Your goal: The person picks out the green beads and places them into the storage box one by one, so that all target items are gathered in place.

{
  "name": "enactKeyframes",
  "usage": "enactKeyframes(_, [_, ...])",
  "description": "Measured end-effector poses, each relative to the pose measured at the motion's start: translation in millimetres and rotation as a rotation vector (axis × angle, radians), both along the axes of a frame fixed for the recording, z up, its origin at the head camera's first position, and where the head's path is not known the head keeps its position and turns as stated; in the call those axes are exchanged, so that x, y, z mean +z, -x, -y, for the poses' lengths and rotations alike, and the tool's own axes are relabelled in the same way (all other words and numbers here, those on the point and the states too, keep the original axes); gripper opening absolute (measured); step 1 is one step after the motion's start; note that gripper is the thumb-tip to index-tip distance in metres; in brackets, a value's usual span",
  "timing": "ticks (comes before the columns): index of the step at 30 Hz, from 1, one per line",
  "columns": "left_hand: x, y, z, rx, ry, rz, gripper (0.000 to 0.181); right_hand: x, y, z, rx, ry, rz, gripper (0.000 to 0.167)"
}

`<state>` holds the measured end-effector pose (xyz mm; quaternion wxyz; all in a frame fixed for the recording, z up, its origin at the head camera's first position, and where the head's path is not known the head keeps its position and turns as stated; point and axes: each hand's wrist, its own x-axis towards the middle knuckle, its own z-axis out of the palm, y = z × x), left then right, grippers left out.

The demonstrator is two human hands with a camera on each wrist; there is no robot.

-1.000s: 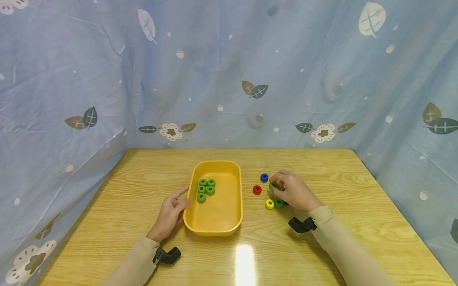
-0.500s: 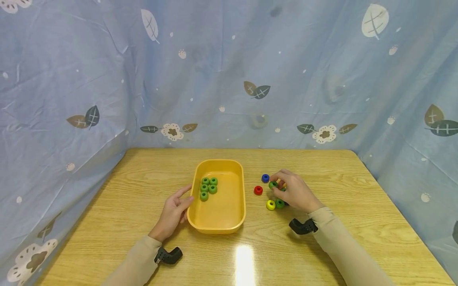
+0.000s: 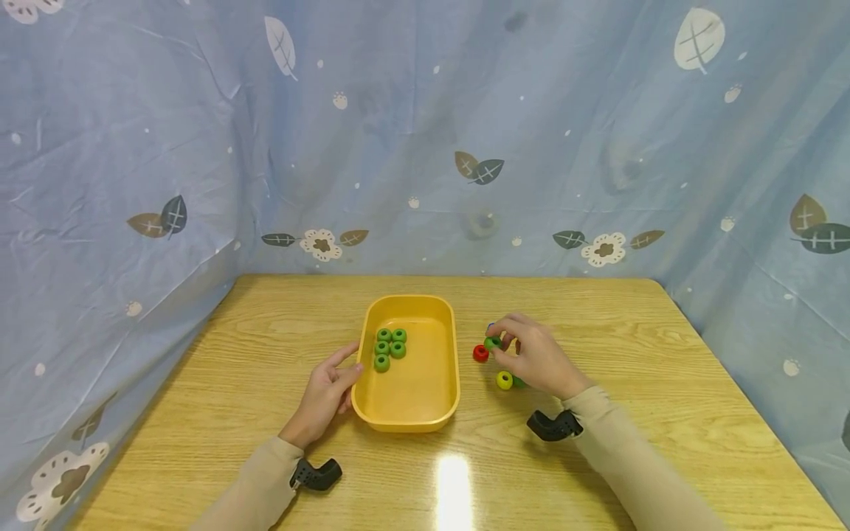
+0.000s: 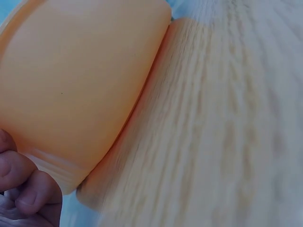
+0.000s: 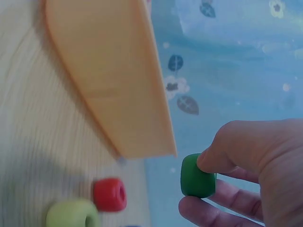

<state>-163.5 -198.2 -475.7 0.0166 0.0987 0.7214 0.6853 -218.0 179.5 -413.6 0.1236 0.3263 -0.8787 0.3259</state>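
Fingers pinch a green bead to the right of the tray

Thumb and fingertips of the right hand are narrowed onto that bead, and the right wrist view shows it clear of both the red bead and the tray's wall. The left hand rests against the tray's left side, relaxed, with the thumb at the rim and the index finger spread apart from it.

Inside the tray, five green beads sit close together toward its left wall.

On the table, to the right of the tray, the red bead is the nearest to it. A yellow bead lies a little farther out and nearer the person, with another green bead just beyond it, partly covered by the right hand. Of a blue bead, also right of the tray, only a sliver shows past the fingers.

Behind the tray, past the table's far edge, hangs a blue curtain printed with leaves and flowers.
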Motion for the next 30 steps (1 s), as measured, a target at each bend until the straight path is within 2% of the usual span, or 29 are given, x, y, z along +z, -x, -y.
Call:
enactKeyframes(10, [-0.4,0.4,-1.2,0.003,-0.002,0.013,0.06,14.7,-0.8,36,0.049,-0.001,0.007,0.017])
enactKeyframes(15, [-0.7,0.6,-0.9,0.01,-0.002,0.016,0.059,21.5,1.5,55,0.136,-0.013,-0.012,0.016])
enactKeyframes(19, [-0.7,0.3,-1.0,0.012,0.0,0.024,0.059,24.5,4.8,70,0.191,-0.035,-0.058,0.016])
enactKeyframes(30, [-0.9,0.0,-1.7,0.005,0.001,0.025,0.058,32.6,15.4,110,0.236,-0.136,-0.05,0.018])
